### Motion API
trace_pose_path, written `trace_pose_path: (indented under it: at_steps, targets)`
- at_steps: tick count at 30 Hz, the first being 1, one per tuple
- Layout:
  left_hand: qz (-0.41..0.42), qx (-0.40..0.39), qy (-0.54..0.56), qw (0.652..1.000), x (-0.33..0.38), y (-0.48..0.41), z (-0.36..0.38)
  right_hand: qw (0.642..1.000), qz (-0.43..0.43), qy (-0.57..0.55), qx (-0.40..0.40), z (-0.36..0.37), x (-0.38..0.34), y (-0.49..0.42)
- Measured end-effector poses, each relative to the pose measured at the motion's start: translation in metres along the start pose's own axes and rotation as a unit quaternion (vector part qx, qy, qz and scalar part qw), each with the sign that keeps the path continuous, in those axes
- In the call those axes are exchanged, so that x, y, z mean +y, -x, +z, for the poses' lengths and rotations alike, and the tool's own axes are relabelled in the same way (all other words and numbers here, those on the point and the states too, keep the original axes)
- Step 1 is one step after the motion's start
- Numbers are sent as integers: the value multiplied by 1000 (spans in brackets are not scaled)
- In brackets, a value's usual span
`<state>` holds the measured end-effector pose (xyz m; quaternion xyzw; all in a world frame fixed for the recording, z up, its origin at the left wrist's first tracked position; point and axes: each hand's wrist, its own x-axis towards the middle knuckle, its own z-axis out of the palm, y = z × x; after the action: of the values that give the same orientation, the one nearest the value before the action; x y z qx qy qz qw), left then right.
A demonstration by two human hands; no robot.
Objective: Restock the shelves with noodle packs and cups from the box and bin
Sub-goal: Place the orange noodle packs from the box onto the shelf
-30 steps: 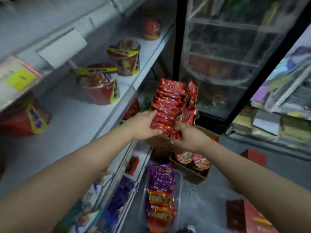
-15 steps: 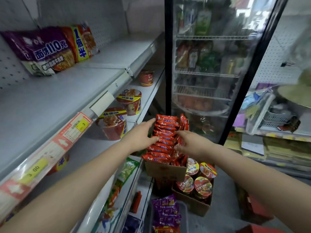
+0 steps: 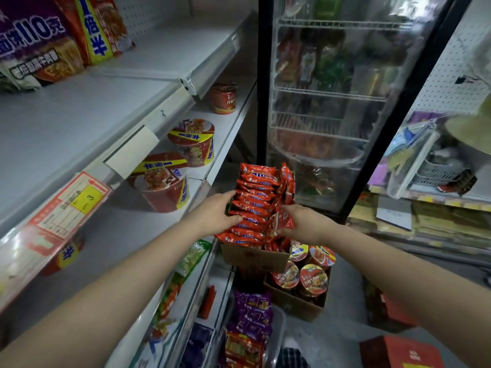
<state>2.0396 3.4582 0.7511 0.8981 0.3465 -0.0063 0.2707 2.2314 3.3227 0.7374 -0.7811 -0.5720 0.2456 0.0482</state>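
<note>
Red noodle packs (image 3: 255, 205) between both hands' fingers (image 3: 233, 221).

Noodle stock at shelf bay: box, cups, bin.

Red noodle packs (image 3: 253, 205) stand on edge in a tight row, overfilling a small cardboard box (image 3: 255, 257). Foil-lidded noodle cups (image 3: 305, 272) sit upright in a larger carton (image 3: 297, 304) just beside it. Purple and orange packs (image 3: 249, 328) fill a clear bin (image 3: 279, 322) below.

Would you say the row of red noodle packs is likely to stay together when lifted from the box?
Probably not: the red noodle packs are loose, glossy wrappers, so likely slippery. They look light and crushable. The left hand and right hand squeezing both ends should help.
</note>
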Motion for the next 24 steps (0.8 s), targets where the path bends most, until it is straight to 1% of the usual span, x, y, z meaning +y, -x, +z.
trace_pose_path:
  at_steps: [2, 6, 8, 11, 15, 19, 22, 24]
  targets:
    - [-16, -13, 10, 1000, -7, -18, 6, 1000, 1, -7, -8, -2, 13, -19]
    - [-63, -35, 39, 997, -30, -58, 29, 999, -2, -15, -49, 7, 39, -64]
    - [-86, -38, 49, 994, -44, -77, 44, 997, -10, -13, -78, 16, 51, -90]
    - [-121, -72, 77, 987, -67, -101, 74, 991, -12, -19, -130, 36, 67, -123]
    - [-159, -98, 89, 978, -112, -132, 124, 981, -19, -13, -193, 74, 83, -163]
    - [-184, -84, 98, 974, -118, -141, 145, 976, -15, 17, -215, 104, 88, -188]
    - [-205, -61, 117, 970, -123, -146, 161, 973, 5, 42, -225, 128, 85, -202]
    - [-206, -48, 119, 970, -127, -147, 172, 973, 30, 62, -221, 146, 82, -207]
